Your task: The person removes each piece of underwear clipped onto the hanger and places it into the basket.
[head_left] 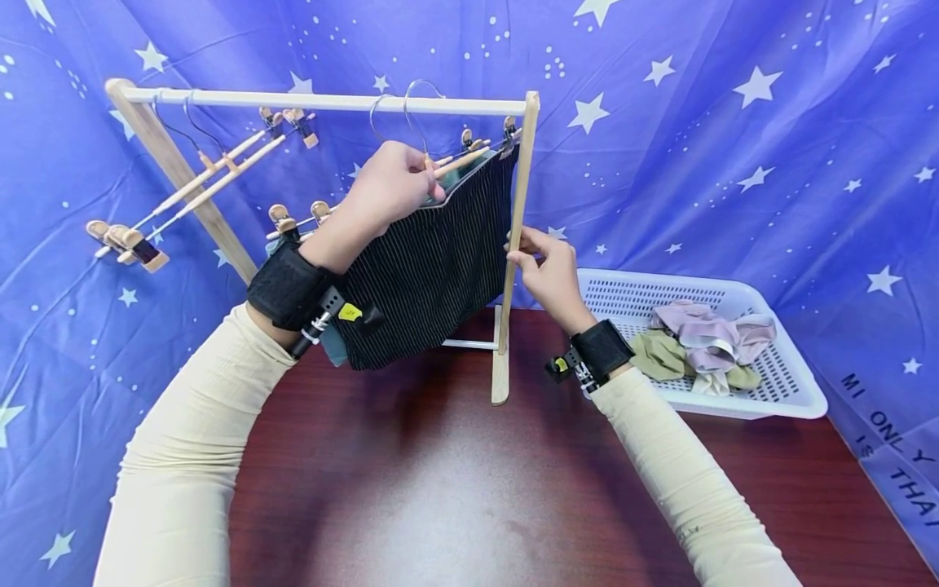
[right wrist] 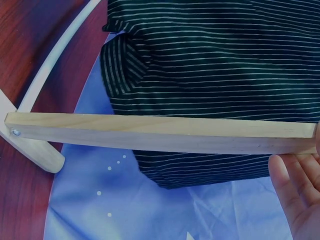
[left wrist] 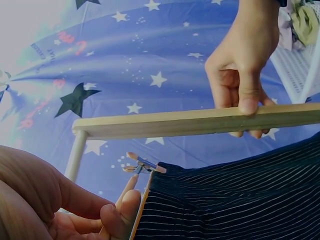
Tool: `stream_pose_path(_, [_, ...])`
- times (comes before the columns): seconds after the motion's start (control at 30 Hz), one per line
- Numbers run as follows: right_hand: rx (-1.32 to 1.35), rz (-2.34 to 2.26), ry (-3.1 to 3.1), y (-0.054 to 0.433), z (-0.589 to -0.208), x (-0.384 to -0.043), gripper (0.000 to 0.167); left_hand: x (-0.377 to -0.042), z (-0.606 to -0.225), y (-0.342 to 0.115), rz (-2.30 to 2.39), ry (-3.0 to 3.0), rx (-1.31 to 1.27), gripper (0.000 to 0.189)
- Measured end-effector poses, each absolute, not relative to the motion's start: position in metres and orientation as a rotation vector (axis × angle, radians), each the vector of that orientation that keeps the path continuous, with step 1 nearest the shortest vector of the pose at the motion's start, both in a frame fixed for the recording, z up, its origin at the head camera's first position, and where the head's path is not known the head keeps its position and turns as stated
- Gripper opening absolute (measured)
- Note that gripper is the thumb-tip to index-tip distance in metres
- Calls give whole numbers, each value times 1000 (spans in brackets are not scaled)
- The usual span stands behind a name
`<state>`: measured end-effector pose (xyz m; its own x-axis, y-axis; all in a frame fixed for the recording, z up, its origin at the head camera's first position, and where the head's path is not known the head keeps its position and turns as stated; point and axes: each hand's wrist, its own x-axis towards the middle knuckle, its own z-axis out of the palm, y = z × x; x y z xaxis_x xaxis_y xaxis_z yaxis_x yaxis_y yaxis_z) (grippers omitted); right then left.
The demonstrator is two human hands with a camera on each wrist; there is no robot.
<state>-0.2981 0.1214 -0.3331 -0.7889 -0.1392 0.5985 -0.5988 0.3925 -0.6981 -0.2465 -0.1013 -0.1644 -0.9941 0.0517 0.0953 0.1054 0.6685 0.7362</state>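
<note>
Black cloth with thin pale stripes (head_left: 440,269) hangs from a wooden clip hanger (head_left: 465,159) on the rack's top rail (head_left: 308,101). My left hand (head_left: 392,183) pinches the middle of that hanger, just below its metal hook. With thumb and fingers, my right hand (head_left: 546,269) grips the right upright (head_left: 519,212) of the rack; the left wrist view shows this hand (left wrist: 242,75) around the wooden post. Behind the striped cloth a teal garment (head_left: 335,346) partly shows, mostly hidden. In the right wrist view the striped cloth (right wrist: 215,75) hangs behind the post (right wrist: 165,132).
Two bare clip hangers (head_left: 213,175) hang at the rail's left end, their clips jutting forward. A white perforated basket (head_left: 800,383) stands right of the rack, with crumpled lilac (head_left: 707,338) and green cloth (head_left: 660,356) inside. The rack stands on a dark red table (head_left: 440,489).
</note>
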Motion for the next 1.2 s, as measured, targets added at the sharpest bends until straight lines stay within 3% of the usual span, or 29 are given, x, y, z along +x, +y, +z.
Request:
stream_pose_path(0.37, [633,1411,-2200,122,-332,-298,29,-229,-147,-107,-948,-2841,-160,30])
stream_pose_path(1.2, [626,1421,-2212,122,-332,-296,29,-187,-157,-143,-958,-2821,-366,28])
